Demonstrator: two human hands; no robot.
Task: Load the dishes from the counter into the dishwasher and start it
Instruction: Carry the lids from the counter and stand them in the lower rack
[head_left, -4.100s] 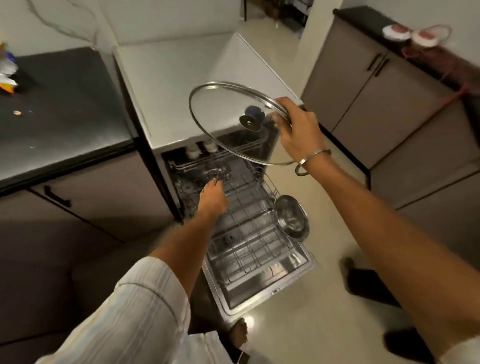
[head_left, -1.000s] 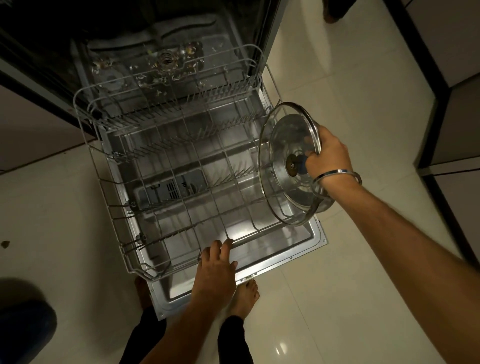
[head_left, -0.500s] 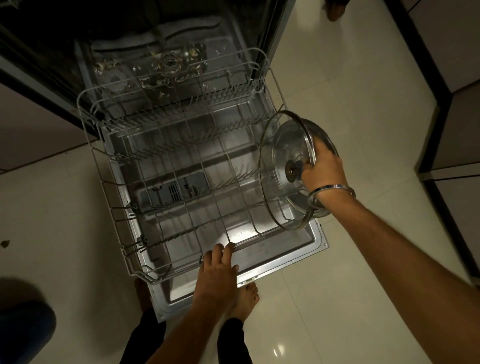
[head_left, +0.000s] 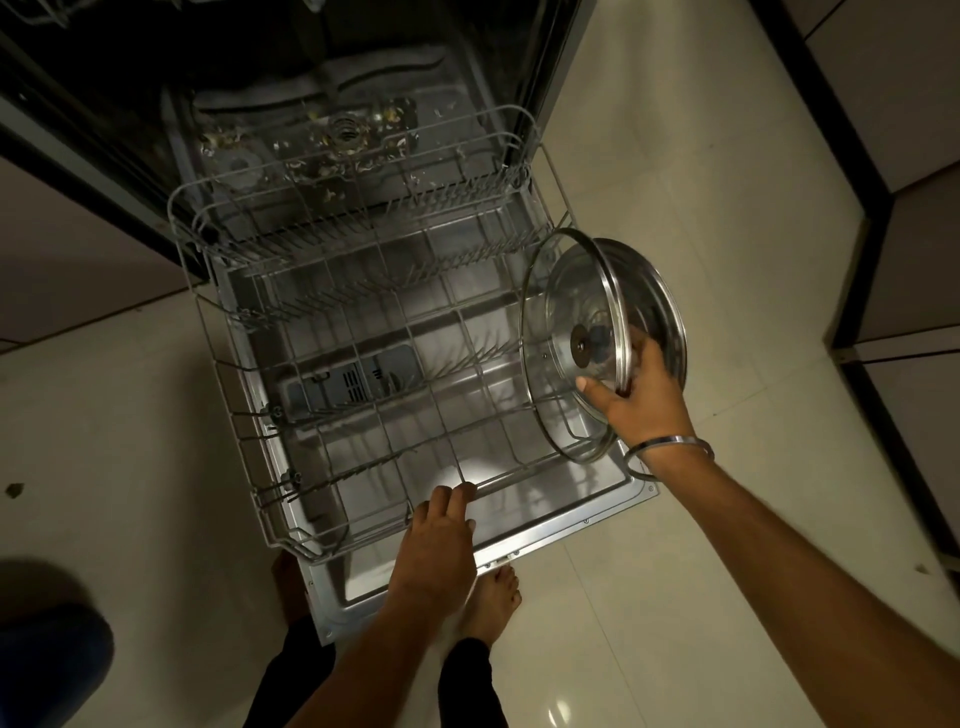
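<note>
Since the earlier frames, the glass lid (head_left: 561, 332) has come down from above the bench and now stands on edge at the right side of the pulled-out lower rack (head_left: 363, 364). Seen from the head camera, the right hand (head_left: 641, 397) has its grip clamped on the lid's rim, against a steel plate (head_left: 660, 306) behind it. The left hand (head_left: 439, 540) rests with straight fingers on the rack's front wire. Loading is under way; next, the lid probably needs seating between tines before release.
</note>
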